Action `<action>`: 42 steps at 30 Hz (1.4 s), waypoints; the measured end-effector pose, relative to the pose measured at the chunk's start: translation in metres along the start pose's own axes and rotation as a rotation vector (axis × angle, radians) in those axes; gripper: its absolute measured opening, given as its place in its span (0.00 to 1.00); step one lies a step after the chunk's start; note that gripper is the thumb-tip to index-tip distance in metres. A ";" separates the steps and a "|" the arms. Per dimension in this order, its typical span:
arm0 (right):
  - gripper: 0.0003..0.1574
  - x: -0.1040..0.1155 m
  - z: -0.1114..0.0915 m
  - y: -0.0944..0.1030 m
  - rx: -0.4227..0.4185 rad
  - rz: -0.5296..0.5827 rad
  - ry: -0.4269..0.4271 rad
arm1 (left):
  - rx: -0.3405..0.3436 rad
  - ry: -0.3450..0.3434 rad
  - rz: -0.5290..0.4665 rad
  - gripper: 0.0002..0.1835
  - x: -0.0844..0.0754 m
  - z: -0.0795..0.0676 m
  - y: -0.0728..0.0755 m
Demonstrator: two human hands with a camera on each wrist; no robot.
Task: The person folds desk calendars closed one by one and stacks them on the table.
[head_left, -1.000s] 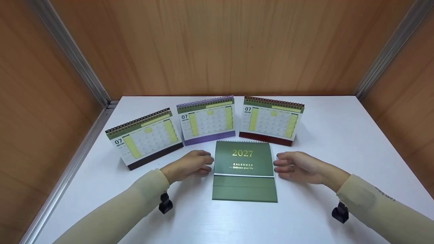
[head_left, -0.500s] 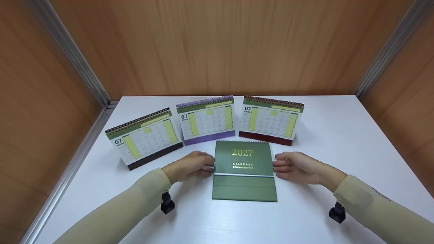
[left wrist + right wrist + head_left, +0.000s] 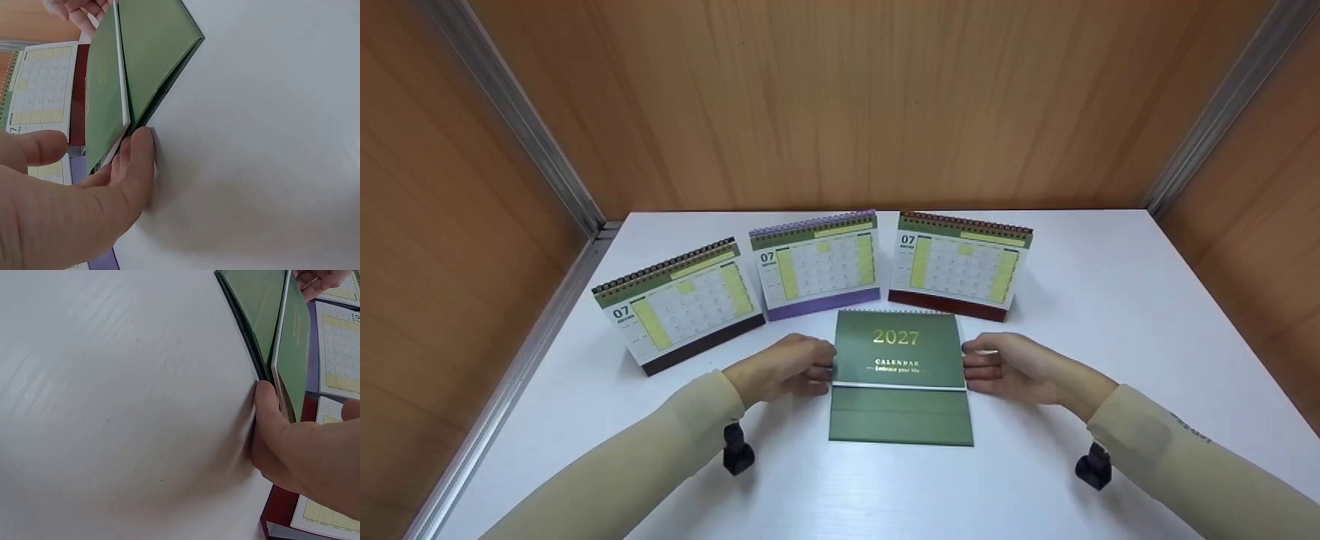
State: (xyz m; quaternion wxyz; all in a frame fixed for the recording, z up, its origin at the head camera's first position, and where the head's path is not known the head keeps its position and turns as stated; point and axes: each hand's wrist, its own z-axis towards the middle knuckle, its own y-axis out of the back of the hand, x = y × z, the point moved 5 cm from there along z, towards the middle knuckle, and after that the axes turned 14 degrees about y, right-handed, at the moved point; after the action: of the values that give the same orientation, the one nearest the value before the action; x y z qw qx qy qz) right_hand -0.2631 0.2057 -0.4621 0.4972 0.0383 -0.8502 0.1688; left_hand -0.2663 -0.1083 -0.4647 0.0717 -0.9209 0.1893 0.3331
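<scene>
A green desk calendar [image 3: 897, 349] marked 2027 lies low on the white table, its cover over a green base flap [image 3: 901, 416]. My left hand [image 3: 789, 367] is at its left edge. In the left wrist view those fingertips [image 3: 140, 140] meet the side of the pages and base, the thumb held apart. My right hand [image 3: 1020, 367] is at the opposite edge, its fingers [image 3: 266, 396] against the calendar's side in the right wrist view. The calendar lies between the two hands.
Behind stand three tent calendars showing month 07: a black-based one [image 3: 682, 307] at left, a purple-based one [image 3: 817, 262] in the middle and a dark-red-based one [image 3: 960, 262] at right. Wood-grain panels [image 3: 840, 105] enclose the white table [image 3: 900, 495].
Both hands have come slightly inward, closing the small gaps to the green calendar's side edges. The calendars stay where they were.
</scene>
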 end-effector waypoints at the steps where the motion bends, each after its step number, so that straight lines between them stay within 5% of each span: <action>1: 0.35 0.000 0.001 0.000 -0.002 -0.009 0.001 | -0.021 0.000 -0.008 0.18 0.001 0.001 0.000; 8: 0.30 -0.004 0.007 -0.001 -0.019 -0.046 0.018 | -0.158 -0.001 -0.027 0.18 0.005 0.004 -0.001; 30: 0.32 -0.006 0.005 0.000 -0.028 -0.162 0.102 | -0.171 -0.019 -0.011 0.16 0.005 0.005 -0.002; 42: 0.34 -0.006 0.005 0.001 -0.030 -0.163 0.120 | -0.199 -0.023 -0.011 0.23 0.006 0.006 -0.002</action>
State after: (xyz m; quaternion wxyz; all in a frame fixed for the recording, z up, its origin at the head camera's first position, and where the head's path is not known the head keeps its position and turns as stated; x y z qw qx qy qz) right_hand -0.2647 0.2040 -0.4699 0.5600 0.0898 -0.8153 0.1167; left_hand -0.2646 -0.1066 -0.4727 -0.0161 -0.9207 0.1491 0.3604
